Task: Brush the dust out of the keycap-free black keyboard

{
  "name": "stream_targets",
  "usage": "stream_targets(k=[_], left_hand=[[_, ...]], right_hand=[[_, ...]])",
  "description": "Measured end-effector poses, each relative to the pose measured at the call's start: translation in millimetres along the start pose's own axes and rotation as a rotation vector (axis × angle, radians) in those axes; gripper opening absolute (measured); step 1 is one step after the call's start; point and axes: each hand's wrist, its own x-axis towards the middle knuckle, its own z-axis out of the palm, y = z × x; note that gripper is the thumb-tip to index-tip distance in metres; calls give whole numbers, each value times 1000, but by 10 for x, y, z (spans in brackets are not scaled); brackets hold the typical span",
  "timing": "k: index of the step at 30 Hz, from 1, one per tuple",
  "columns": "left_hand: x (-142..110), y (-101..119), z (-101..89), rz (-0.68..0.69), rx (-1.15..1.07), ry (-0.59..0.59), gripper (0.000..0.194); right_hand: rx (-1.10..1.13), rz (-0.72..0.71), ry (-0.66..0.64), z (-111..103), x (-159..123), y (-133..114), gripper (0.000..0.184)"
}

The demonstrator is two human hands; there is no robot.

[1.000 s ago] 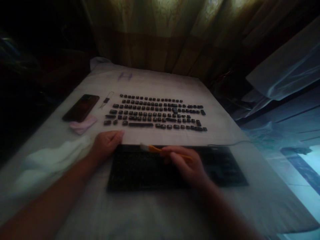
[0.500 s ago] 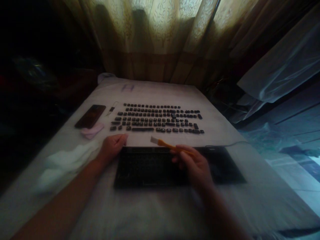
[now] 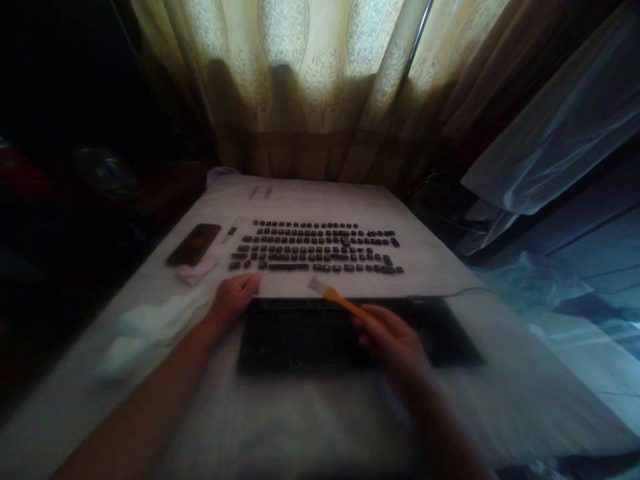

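Head view: the right hand (image 3: 395, 340) has its fingers closed around a yellow brush (image 3: 344, 302), the black keyboard (image 3: 300, 337) below them. Left fingers curl by its far-left corner; grip unclear. Light, steady control should spare the loose keys (image 3: 289, 267) beyond.

Legends blurring on keycaps (image 3: 318, 268)
Right hand (image 3: 395, 337) is hiding part of keyboard base (image 3: 300, 337); bottom edge is cropping forearms (image 3: 155, 393).
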Motion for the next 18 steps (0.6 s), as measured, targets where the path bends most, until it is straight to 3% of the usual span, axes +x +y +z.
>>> stream_targets(k=[4, 7, 12, 18], left_hand=[[7, 20, 0, -12, -10, 10, 49], [37, 33, 2, -23, -21, 21, 49], [89, 38, 17, -67, -30, 46, 50], [90, 38, 46, -98, -14, 71, 52]], right_hand=[[172, 130, -15, 10, -81, -19, 59], [233, 186, -26, 3, -134, 19, 51], [205, 104, -63, 5, -173, 129, 35], [222, 82, -133, 40, -168, 198, 39]])
